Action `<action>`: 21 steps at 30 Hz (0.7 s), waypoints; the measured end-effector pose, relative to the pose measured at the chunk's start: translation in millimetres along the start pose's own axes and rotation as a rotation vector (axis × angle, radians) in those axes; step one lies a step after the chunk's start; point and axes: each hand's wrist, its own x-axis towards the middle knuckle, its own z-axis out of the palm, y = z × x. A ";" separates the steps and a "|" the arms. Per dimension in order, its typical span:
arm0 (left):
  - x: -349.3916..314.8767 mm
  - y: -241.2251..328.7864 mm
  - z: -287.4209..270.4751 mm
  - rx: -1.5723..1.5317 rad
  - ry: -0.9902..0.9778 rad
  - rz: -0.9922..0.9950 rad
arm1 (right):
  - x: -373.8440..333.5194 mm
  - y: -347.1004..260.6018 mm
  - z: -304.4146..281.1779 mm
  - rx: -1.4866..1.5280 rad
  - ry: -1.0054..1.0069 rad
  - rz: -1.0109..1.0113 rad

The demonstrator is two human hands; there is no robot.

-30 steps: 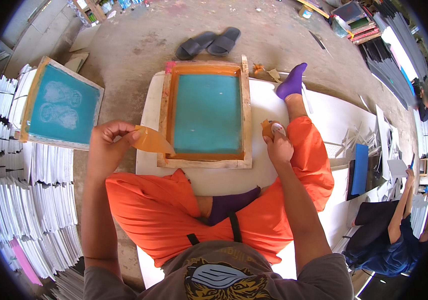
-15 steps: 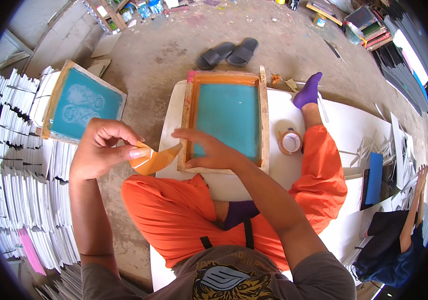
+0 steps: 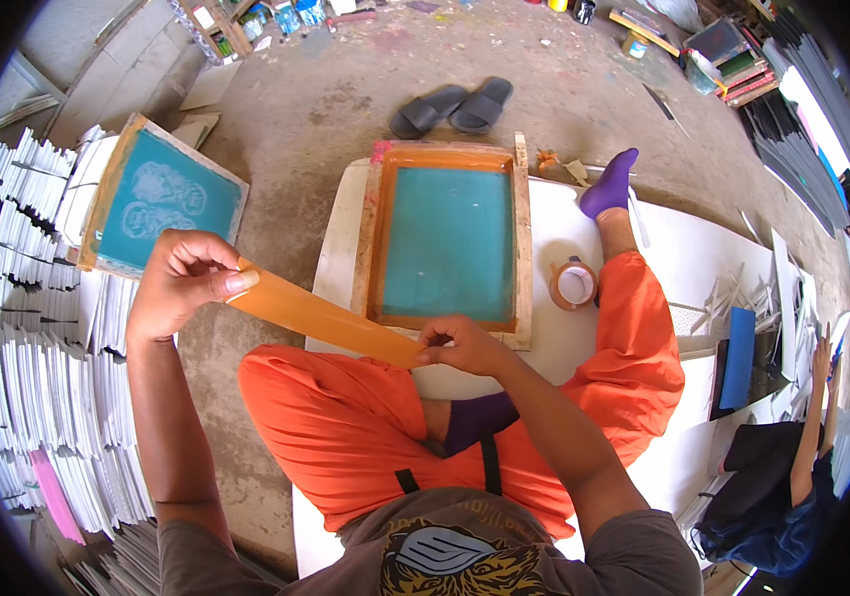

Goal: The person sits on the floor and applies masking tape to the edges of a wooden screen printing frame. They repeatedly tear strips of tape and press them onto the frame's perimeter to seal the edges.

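Observation:
A strip of brown packing tape point(image 3: 320, 321) is stretched out between my two hands, above my crossed leg. My left hand point(image 3: 186, 281) pinches its upper left end between thumb and fingers. At the lower right end, my right hand point(image 3: 457, 345) grips the strip with its fingertips. Just beyond lies a wooden-framed printing screen point(image 3: 451, 243) with teal mesh, its inner edges lined with brown tape. It rests on a white board point(image 3: 340, 238). A roll of brown tape point(image 3: 575, 285) lies on the board, to the right of the frame.
A second printing screen point(image 3: 161, 199) with pale figures leans at the left, by tall stacks of bundled white sheets point(image 3: 57, 387). Black slippers point(image 3: 453, 107) sit on the floor beyond. Another person point(image 3: 777, 477) is at the right, near paper scraps and a blue panel point(image 3: 738, 358).
The tape strip was curled and hanging from my left hand; now it is pulled straight. My right hand has moved from the frame's left edge toward me and taken the strip's other end.

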 end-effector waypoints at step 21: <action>107.6 -120.8 60.5 0.027 -0.152 -0.081 | -99.2 -3.4 -17.0 0.384 0.018 0.294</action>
